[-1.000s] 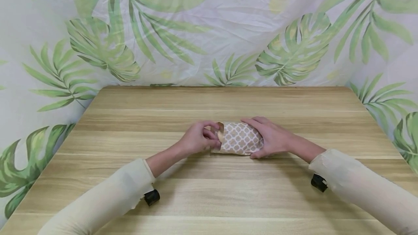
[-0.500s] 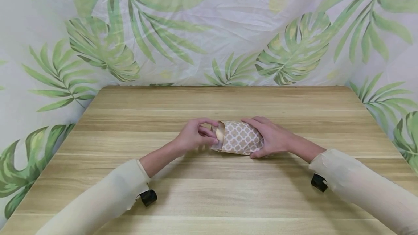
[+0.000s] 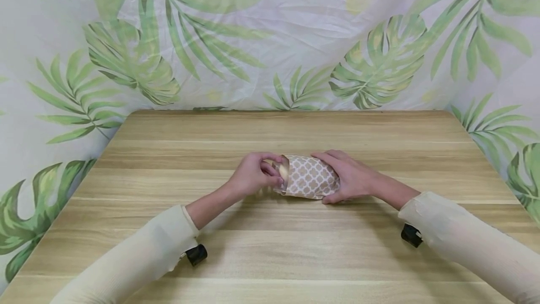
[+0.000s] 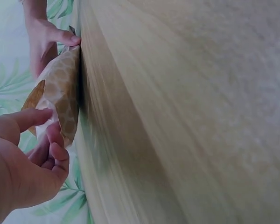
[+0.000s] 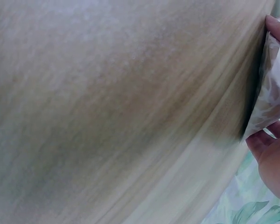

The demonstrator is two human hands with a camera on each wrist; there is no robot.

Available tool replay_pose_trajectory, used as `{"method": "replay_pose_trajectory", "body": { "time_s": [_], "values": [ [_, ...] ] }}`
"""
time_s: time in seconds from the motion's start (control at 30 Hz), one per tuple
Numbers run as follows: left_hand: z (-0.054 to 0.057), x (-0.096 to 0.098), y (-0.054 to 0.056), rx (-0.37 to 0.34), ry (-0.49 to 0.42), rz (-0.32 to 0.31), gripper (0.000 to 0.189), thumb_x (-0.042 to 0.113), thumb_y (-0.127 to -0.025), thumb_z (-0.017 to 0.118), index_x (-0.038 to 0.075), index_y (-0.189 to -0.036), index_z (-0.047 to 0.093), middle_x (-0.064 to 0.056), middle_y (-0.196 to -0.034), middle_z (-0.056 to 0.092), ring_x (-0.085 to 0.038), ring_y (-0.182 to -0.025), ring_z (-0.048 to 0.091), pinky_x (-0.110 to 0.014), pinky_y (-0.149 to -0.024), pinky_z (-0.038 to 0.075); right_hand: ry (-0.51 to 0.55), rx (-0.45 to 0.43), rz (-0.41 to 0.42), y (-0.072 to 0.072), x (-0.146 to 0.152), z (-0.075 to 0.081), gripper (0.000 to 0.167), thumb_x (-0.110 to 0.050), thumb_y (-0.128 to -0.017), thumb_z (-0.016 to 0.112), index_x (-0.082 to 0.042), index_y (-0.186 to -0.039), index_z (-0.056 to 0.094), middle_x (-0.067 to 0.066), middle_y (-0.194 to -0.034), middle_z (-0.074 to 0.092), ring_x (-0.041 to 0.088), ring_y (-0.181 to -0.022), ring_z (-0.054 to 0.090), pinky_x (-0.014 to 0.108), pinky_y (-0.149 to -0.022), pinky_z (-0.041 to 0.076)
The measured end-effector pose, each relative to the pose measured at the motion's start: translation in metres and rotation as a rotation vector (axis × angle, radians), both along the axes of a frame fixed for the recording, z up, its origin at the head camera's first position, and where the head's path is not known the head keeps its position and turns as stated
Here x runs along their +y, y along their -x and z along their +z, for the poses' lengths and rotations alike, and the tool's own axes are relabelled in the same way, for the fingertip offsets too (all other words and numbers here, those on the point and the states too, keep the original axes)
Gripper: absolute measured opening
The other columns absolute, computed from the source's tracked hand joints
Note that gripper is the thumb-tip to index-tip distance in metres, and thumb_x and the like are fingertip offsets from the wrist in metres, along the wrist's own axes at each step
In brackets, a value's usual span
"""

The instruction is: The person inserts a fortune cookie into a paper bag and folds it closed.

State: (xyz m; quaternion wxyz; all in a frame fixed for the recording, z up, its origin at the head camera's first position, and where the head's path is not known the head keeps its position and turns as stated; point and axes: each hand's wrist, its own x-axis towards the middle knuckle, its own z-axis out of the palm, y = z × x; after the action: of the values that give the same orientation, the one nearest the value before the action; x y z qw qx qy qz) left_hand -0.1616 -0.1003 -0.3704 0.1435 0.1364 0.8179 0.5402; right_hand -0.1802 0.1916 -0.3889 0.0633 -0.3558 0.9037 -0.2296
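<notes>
A brown paper bag point(image 3: 314, 177) with a white lattice print lies on its side on the table, its mouth facing left. From the mouth shows a pale, rounded item point(image 3: 284, 171) in what looks like clear wrapping; its kind is not plain. My left hand point(image 3: 255, 172) is at the mouth, finger and thumb bent about the whitish wrapping point(image 4: 45, 116), which they seem to pinch. My right hand point(image 3: 356, 177) grips the bag's closed right end, thumb on the near side and fingers on the far side. The right wrist view catches the bag point(image 5: 266, 102) only at its edge.
The wood-grain table point(image 3: 270, 257) reaches back to a leaf-print cloth point(image 3: 295, 36) that hangs behind and at both sides. Below the cuffs, a black wrist camera point(image 3: 196, 254) hangs on the left and another camera point(image 3: 411, 235) on the right.
The left hand drew back a little to the left, then came in again at the bag's mouth. More of the pale item shows than one second ago. The right hand has kept its grip.
</notes>
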Motion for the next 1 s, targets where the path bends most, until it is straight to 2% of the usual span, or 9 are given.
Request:
{"method": "replay_pose_trajectory", "body": {
  "time_s": [0.1, 0.23, 0.37, 0.5, 0.67, 0.8, 0.87, 0.93, 1.0],
  "values": [
    [0.001, 0.002, 0.000, 0.035, 0.065, 0.000, 0.044, -0.013, -0.082, 0.078, -0.009, -0.124, 0.066, -0.015, -0.085, 0.077, -0.018, -0.077, 0.074, -0.020, -0.060, 0.051, -0.006, -0.004, -0.005, 0.000, 0.000, 0.000, 0.112, -0.043, -0.065, 0.095, -0.007, -0.157, 0.040, 0.023, -0.145, 0.050, 0.042, -0.134, 0.049, 0.061, -0.105, 0.046],
    [0.001, 0.002, 0.000, 0.048, 0.120, 0.003, 0.042, -0.013, -0.081, 0.079, -0.010, -0.121, 0.068, -0.013, -0.081, 0.076, -0.015, -0.072, 0.072, -0.020, -0.058, 0.050, -0.009, -0.008, -0.008, 0.000, -0.001, 0.000, 0.112, -0.043, -0.066, 0.095, -0.007, -0.157, 0.041, 0.023, -0.146, 0.050, 0.042, -0.134, 0.049, 0.061, -0.105, 0.046],
    [-0.002, 0.001, 0.000, 0.028, 0.066, -0.013, 0.042, -0.011, -0.082, 0.080, -0.010, -0.121, 0.067, -0.012, -0.081, 0.076, -0.016, -0.074, 0.073, -0.019, -0.058, 0.050, -0.007, -0.004, -0.001, 0.000, -0.001, -0.001, 0.112, -0.043, -0.065, 0.095, -0.007, -0.157, 0.040, 0.023, -0.146, 0.050, 0.042, -0.134, 0.049, 0.060, -0.106, 0.046],
    [-0.006, 0.004, 0.000, 0.021, -0.018, -0.028, 0.042, -0.014, -0.083, 0.078, -0.012, -0.122, 0.065, -0.018, -0.086, 0.076, -0.020, -0.078, 0.075, -0.020, -0.063, 0.054, -0.003, -0.007, 0.004, 0.001, -0.001, -0.001, 0.113, -0.044, -0.065, 0.095, -0.007, -0.157, 0.040, 0.023, -0.146, 0.050, 0.041, -0.134, 0.049, 0.060, -0.106, 0.046],
    [-0.009, 0.012, 0.000, 0.037, -0.003, -0.033, 0.038, -0.016, -0.083, 0.074, -0.013, -0.121, 0.066, -0.020, -0.087, 0.077, -0.022, -0.081, 0.076, -0.021, -0.066, 0.056, -0.005, -0.009, 0.002, 0.001, -0.002, -0.001, 0.114, -0.046, -0.065, 0.094, -0.007, -0.157, 0.040, 0.022, -0.146, 0.050, 0.041, -0.134, 0.049, 0.059, -0.106, 0.045],
    [-0.011, 0.020, -0.003, 0.111, 0.010, -0.043, 0.031, -0.015, -0.084, 0.070, -0.014, -0.114, 0.067, -0.016, -0.082, 0.077, -0.018, -0.078, 0.075, -0.021, -0.066, 0.056, -0.002, -0.004, 0.002, 0.002, -0.003, -0.001, 0.113, -0.044, -0.065, 0.095, -0.007, -0.157, 0.041, 0.021, -0.145, 0.051, 0.040, -0.134, 0.049, 0.059, -0.107, 0.045],
    [-0.012, 0.021, -0.003, 0.124, 0.009, -0.046, 0.031, -0.014, -0.084, 0.069, -0.014, -0.115, 0.067, -0.015, -0.082, 0.077, -0.016, -0.078, 0.075, -0.021, -0.066, 0.057, -0.002, -0.003, 0.001, 0.002, -0.003, -0.001, 0.112, -0.043, -0.065, 0.095, -0.007, -0.156, 0.041, 0.021, -0.145, 0.052, 0.040, -0.134, 0.050, 0.059, -0.106, 0.045],
    [-0.012, 0.019, -0.003, 0.116, 0.020, -0.064, 0.033, -0.012, -0.086, 0.070, -0.013, -0.119, 0.066, -0.015, -0.085, 0.077, -0.017, -0.081, 0.075, -0.023, -0.069, 0.058, -0.003, -0.005, -0.001, 0.002, -0.003, -0.001, 0.112, -0.043, -0.065, 0.095, -0.007, -0.156, 0.041, 0.021, -0.145, 0.051, 0.039, -0.134, 0.050, 0.059, -0.106, 0.046],
    [-0.010, 0.015, -0.002, 0.069, 0.023, -0.086, 0.042, -0.009, -0.087, 0.074, -0.011, -0.127, 0.064, -0.015, -0.090, 0.078, -0.019, -0.088, 0.076, -0.025, -0.074, 0.059, -0.006, -0.007, -0.003, 0.002, -0.003, -0.001, 0.111, -0.045, -0.066, 0.094, -0.007, -0.156, 0.041, 0.020, -0.146, 0.051, 0.039, -0.134, 0.050, 0.059, -0.106, 0.046]
  ]
}}
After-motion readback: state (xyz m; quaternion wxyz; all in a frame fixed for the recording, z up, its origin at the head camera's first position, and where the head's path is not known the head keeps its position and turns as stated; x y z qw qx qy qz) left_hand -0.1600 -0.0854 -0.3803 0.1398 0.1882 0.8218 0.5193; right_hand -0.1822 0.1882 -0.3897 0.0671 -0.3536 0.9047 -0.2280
